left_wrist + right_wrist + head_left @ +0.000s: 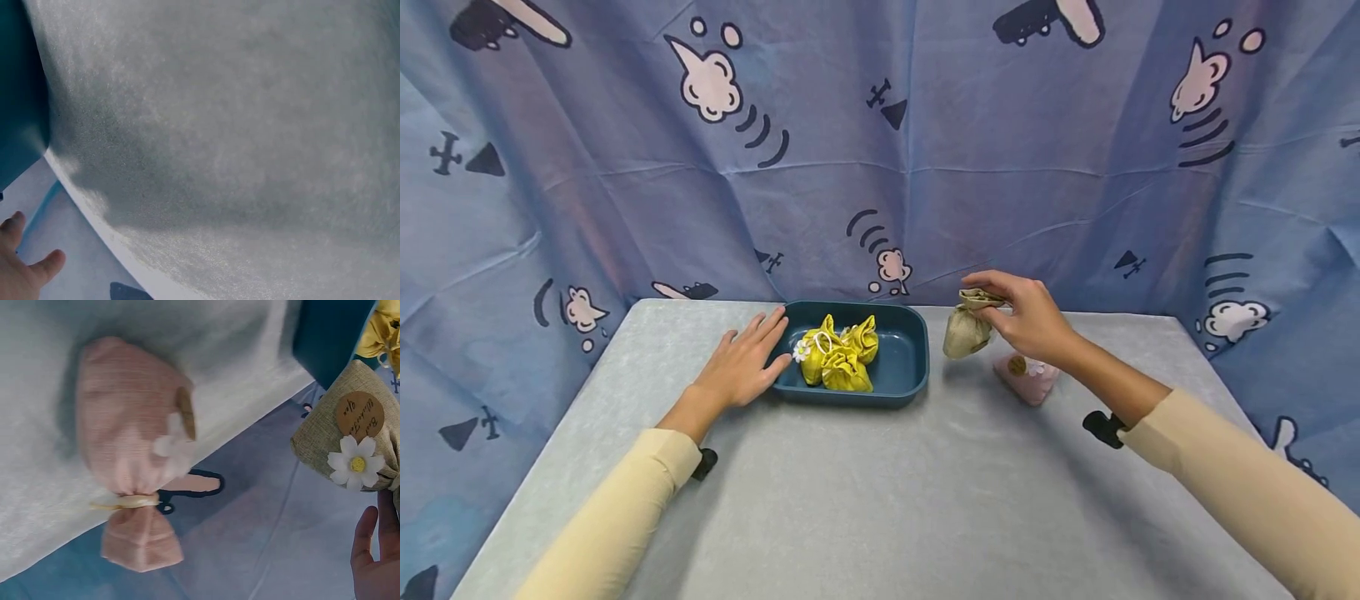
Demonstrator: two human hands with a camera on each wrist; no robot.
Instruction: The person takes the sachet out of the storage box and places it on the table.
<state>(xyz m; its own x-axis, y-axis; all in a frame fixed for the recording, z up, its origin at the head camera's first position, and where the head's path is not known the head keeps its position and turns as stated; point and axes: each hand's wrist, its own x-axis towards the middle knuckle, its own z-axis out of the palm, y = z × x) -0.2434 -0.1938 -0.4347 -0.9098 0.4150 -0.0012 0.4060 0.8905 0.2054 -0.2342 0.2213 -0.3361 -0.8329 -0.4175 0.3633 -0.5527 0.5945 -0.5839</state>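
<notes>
My right hand [1026, 317] pinches the gathered neck of a tan burlap sachet [966, 333] and holds it above the table, to the right of a dark teal tray. A round brown tag and a white flower show on that sachet [353, 428] in the right wrist view. Below the right hand lies a pink sachet [1028, 379], its neck tied with a pale cord. My left hand [741, 362] has its fingers spread at the left rim of the teal tray [901, 392]. Inside the tray sit several yellow sachets [847, 367], bunched toward the left, one with a white flower.
A pale grey cloth covers the table [865, 500]. Directly behind the tray hangs a blue printed curtain [820, 192], which also runs along both sides of the table.
</notes>
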